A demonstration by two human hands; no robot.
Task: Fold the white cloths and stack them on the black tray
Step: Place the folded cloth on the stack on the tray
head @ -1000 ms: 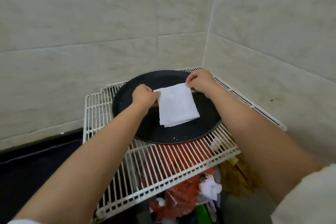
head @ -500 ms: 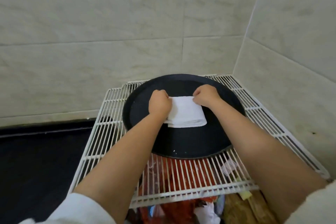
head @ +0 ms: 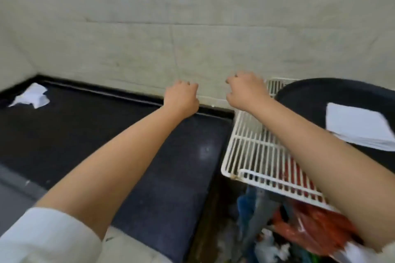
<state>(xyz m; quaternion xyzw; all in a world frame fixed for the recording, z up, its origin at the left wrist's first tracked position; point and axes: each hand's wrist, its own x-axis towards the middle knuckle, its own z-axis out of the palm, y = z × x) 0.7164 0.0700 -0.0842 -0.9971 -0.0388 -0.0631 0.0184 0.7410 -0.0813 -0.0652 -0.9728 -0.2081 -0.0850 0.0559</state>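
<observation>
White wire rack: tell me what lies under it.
Under the white wire rack, red bags and crumpled clutter show through the bars. The black tray and right forearm hide the rest.

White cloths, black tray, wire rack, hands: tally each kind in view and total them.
Folded white cloth on the tray: 1
Crumpled white cloth on the black counter: 1
Black tray: 1
White wire rack: 1
Hands: 2, left hand, right hand, holding nothing
Total: 6
</observation>
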